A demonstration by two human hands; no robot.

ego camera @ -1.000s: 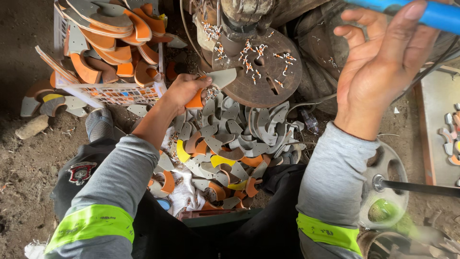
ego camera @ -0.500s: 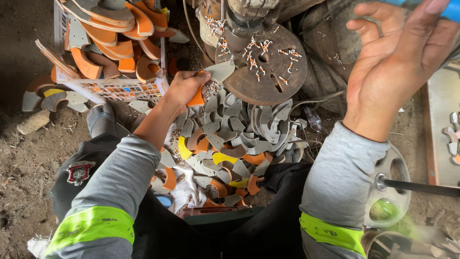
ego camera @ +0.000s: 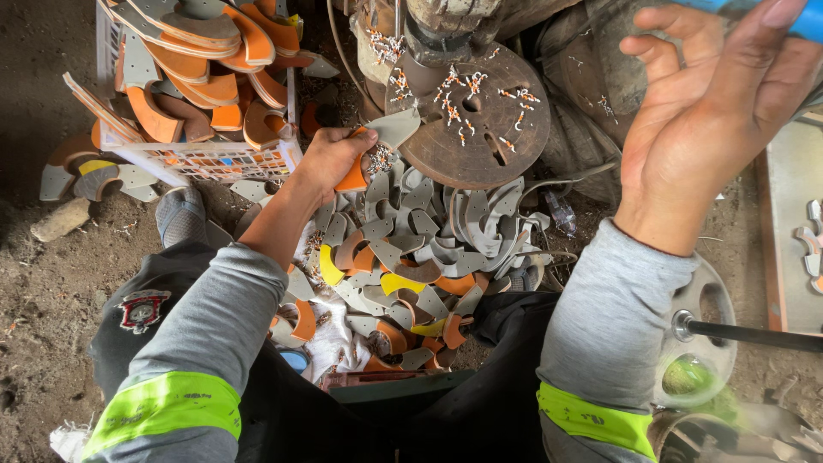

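Note:
My left hand [ego camera: 330, 159] is closed on a flat curved cut piece [ego camera: 386, 133], grey on one face and orange on the other, held just above a heap of similar grey, orange and yellow curved pieces [ego camera: 411, 257] between my knees. My right hand [ego camera: 711, 111] is raised at the upper right, fingers wrapped around a blue bar [ego camera: 797, 17] that runs off the top edge; most of the bar is out of view.
A white plastic crate [ego camera: 197, 154] full of larger orange and grey offcuts stands at the upper left. A round rusty metal disc [ego camera: 480, 116] strewn with small chips sits behind the heap. A handwheel [ego camera: 707, 330] and metal plate are at right. Dirt floor at left.
The left hand stays at the top of the heap with its piece. The right hand has shifted slightly up and right along the blue bar.

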